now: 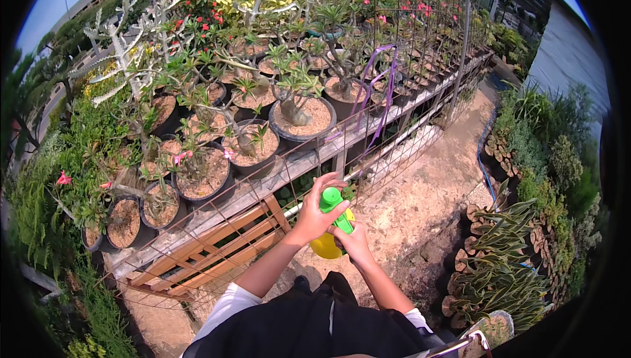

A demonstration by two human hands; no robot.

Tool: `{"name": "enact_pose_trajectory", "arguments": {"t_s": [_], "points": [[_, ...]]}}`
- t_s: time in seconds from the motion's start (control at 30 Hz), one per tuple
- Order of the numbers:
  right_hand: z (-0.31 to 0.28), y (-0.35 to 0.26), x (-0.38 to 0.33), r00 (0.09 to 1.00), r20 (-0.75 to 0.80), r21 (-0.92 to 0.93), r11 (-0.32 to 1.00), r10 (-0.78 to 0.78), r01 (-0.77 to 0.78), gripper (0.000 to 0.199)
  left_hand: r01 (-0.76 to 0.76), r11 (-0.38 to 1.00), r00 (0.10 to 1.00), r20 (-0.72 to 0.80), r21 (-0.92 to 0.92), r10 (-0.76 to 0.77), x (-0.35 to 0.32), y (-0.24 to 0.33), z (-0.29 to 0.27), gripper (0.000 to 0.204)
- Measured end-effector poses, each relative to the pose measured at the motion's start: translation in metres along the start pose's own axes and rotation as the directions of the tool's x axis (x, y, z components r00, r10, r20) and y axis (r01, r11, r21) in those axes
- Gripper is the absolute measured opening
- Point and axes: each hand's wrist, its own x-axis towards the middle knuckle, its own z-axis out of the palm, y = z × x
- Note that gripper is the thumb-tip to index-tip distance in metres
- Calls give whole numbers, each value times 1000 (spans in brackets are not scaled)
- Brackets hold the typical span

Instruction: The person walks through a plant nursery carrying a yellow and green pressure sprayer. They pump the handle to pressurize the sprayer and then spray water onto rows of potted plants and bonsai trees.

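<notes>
Left hand [314, 217] wrapped over green plastic sprayer cap [330, 199], right hand [355, 240] gripping round yellow bottle [327, 246], wire mesh bench edge [342, 141] just beyond, bare sandy path [427, 194] open right

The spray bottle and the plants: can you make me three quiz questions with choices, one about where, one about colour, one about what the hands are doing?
1. Where do the potted plants stand?
A. on a raised bench to the person's left
B. in a wheelbarrow
C. on a roof

2. What colour is the top of the spray bottle?
A. red
B. green
C. white

3. What are the hands doing?
A. hanging empty
B. both on the bottle
C. digging in soil

Answers: 1 A, the pots fill a mesh bench left of the sandy path. 2 B, a green head sits on a yellow body. 3 B, the left hand grips the green top and the right hand holds the bottle lower down.
</notes>
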Motion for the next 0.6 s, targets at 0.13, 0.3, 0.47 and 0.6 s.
{"name": "enact_pose_trajectory", "arguments": {"t_s": [0.13, 0.3, 0.47, 0.6], "points": [[-8, -5, 7, 998, -39, 27, 999, 41, -40, 12, -5, 969, 995, 101, 247, -21, 30, -8, 10, 23], [-33, 17, 34, 999, -40, 54, 999, -8, 11, 10, -2, 974, 985, 167, 229, -37, 72, 22, 22, 22], [-53, 8, 68, 991, 87, -66, 992, -104, 110, 9, -116, 961, 993, 4, 252, 119, 93, 26, 32, 12], [-73, -9, 87, 989, 142, -40, 999, 28, -23, 8, -13, 917, 999, -38, 399, 30, 97, -9, 40, 17]]}}
